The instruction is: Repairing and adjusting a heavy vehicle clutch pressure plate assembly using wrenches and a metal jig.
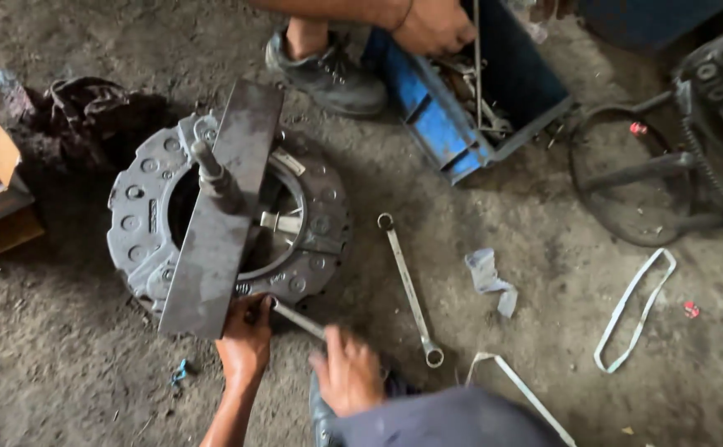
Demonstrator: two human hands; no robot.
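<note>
While the left hand (245, 339) steadies the round grey cast-metal clutch cover (142, 219) at its near rim, the right hand (347, 372) grips a slim steel wrench (298, 319), its shaft angling away from that rim.

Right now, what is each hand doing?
Left hand: closed on the head end of a wrench, against the clutch plate.
Right hand: closed on the wrench's handle.

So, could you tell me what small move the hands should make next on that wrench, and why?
Probably swing the wrench handle: the left hand steadies its head at the clutch cover rim bolt, and the right hand grips the handle end.
</note>
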